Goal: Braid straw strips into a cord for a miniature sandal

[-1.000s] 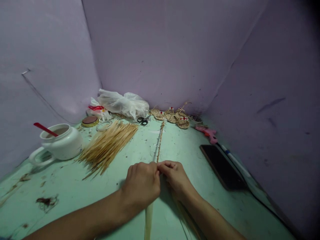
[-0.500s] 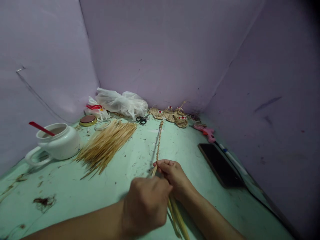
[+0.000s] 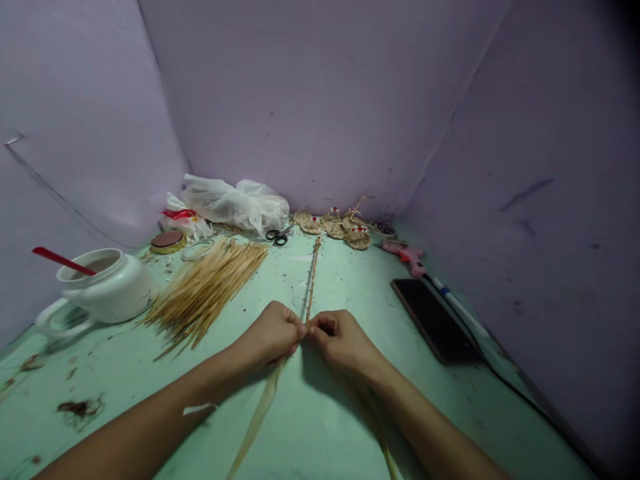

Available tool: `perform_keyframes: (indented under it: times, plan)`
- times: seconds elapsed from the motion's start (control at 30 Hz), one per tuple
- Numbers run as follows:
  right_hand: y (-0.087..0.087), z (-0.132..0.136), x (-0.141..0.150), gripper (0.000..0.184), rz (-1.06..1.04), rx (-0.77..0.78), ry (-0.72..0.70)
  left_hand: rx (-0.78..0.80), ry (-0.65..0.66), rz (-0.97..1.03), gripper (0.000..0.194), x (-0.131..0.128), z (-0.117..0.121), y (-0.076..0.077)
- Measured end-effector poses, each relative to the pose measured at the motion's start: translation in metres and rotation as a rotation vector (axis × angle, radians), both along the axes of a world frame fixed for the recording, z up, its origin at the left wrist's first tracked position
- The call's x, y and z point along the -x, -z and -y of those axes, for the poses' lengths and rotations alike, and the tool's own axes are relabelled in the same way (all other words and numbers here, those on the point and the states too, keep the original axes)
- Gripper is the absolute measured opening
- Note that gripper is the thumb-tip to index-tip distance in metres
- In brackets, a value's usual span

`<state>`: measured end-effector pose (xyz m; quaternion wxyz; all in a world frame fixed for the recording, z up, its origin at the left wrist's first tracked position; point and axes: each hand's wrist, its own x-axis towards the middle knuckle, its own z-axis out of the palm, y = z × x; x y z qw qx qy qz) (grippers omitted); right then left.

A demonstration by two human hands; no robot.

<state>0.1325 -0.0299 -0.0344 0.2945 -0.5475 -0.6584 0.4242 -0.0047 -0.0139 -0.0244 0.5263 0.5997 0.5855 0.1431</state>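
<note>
A thin braided straw cord (image 3: pixel 312 277) runs along the green table from my hands towards the far corner. My left hand (image 3: pixel 270 333) pinches a flat loose straw strip (image 3: pixel 255 420) at the near end of the braid; the strip trails back towards me. My right hand (image 3: pixel 340 340) pinches the braid's near end from the other side, with more strips running under its wrist. The fingertips of both hands meet at the braid.
A bundle of straw strips (image 3: pixel 207 290) lies left of the braid. A white pot (image 3: pixel 103 290) with a red spoon stands far left. Plastic bags (image 3: pixel 235 203), scissors (image 3: pixel 277 236), small woven straw pieces (image 3: pixel 340 227), a pink glue gun (image 3: pixel 405 255) and a dark phone (image 3: pixel 433 320) lie nearby.
My left hand, which had pulled back towards me with the strips, has come forward again to the braid's end. The view has shifted slightly to the right.
</note>
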Motion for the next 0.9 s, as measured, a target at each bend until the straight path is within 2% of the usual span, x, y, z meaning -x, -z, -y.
perform_keyframes:
  times: [0.1, 0.17, 0.3, 0.43, 0.6, 0.8, 0.9]
  plan:
    - [-0.003, 0.007, -0.001, 0.018, 0.350, -0.240, -0.014, -0.370, 0.006, -0.198, 0.017, -0.005, 0.003, 0.009]
    - [-0.007, 0.011, 0.000, 0.019, 0.518, -0.275, 0.012, -0.457, 0.018, -0.230, 0.016, -0.009, 0.005, 0.013]
    - [-0.015, 0.017, 0.001, 0.021, 0.720, -0.233, 0.119, -0.394, 0.018, -0.195, 0.016, -0.015, 0.007, 0.015]
    - [-0.021, 0.025, 0.005, 0.022, 0.789, -0.202, 0.161, -0.314, -0.004, -0.047, 0.015, -0.015, 0.006, 0.015]
    - [-0.023, 0.037, 0.013, 0.018, 0.779, -0.221, 0.077, -0.237, -0.048, 0.129, 0.015, -0.011, 0.006, 0.017]
    - [-0.013, 0.047, 0.022, 0.023, 0.724, -0.297, -0.007, -0.115, -0.098, 0.297, 0.016, -0.007, 0.008, 0.014]
    - [-0.017, 0.048, 0.021, 0.022, 0.724, -0.315, -0.051, -0.133, -0.104, 0.380, 0.012, -0.006, 0.010, 0.012]
